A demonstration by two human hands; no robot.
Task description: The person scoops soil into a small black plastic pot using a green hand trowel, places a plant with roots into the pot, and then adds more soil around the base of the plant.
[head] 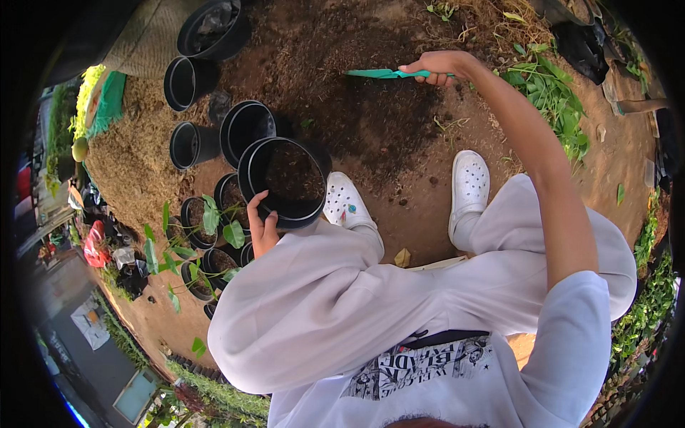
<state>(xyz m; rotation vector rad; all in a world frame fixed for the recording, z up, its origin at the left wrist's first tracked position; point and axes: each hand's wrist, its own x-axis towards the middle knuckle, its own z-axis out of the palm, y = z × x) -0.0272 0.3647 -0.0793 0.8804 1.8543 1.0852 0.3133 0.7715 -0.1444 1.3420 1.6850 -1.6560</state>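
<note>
My left hand (262, 222) grips the rim of a black plastic plant pot (247, 176) that holds some dark soil (291, 174) and tilts beside my left knee. At the upper right, my right hand (436, 68) is closed round the handle of a green garden trowel (374, 74). The trowel's blade points left and lies at the loose dark soil (364, 117) spread on the ground. Whether the blade carries any soil, I cannot tell.
Several empty black pots (182, 83) stand at the left, beside a heap of dry brown material (134, 155). Below them are potted seedlings (198, 224). Pulled green leaves (556, 96) lie at the right. My white clogs (471, 184) rest on the bare earth near the soil.
</note>
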